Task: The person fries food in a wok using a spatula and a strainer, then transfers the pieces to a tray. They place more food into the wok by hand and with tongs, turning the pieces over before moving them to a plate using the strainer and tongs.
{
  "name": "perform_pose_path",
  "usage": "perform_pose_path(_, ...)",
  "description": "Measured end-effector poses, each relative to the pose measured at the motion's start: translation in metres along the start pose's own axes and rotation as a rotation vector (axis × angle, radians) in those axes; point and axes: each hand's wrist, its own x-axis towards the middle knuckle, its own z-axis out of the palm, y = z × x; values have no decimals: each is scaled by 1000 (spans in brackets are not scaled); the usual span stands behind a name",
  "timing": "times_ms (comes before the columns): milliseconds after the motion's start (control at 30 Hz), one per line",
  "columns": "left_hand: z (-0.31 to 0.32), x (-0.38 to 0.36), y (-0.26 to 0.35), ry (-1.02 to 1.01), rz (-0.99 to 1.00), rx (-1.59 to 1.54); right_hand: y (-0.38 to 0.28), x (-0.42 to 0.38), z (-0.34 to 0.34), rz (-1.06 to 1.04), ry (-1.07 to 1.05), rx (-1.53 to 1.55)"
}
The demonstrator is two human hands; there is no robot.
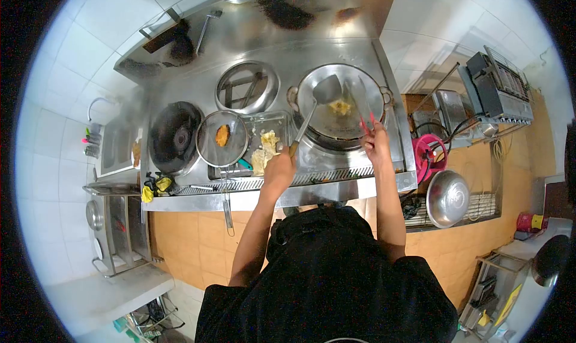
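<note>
My left hand (279, 172) is wrapped round the handle of a wok spatula (327, 90), whose flat metal blade is over the large two-handled pan (306, 79). My right hand (376, 144) grips tongs (364, 103) with pinkish-red handles, their tips reaching over the same pan. Between the two tools, a yellowish piece of food (341, 108) lies in the pan's liquid, with small bubbles around it. Left of the pan, a glass tray (285, 120) holds pale, battered-looking pieces (267, 144). A round mesh strainer (207, 140) rests over the tray's left side, carrying one golden-brown piece (222, 135).
A dark wok (175, 136) sits on the left of the steel stove, and an open burner ring (247, 86) is behind the strainer. The strainer's handle (227, 214) sticks out past the front edge. On the right stand a pink ring-shaped object (429, 157) and a metal bowl (447, 199).
</note>
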Motion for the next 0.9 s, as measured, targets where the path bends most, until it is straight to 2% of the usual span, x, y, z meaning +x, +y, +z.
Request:
perform_pose_path(67,1,-5,2,-20,1,-3,-7,-2,8,-28,91,7)
perform_pose_path(200,1,-5,5,-14,-5,-15,-8,-7,9,-67,126,-5)
perform_pose_path(267,-2,-3,4,-3,-14,-36,-1,-14,4,-106,170,-150)
perform_pose_path(400,-13,-3,6,57,7,-98,17,-23,-11,-49,167,-182)
perform_pose_path(467,-15,-1,6,51,0,-102,27,-27,-17,-19,42,-142)
perform_pose_path(633,-12,-1,6,85,28,-112,36,-29,-17,82,20,4)
perform_pose_path(900,-12,-5,9,46,-2,-64,36,-22,-19,71,24,50)
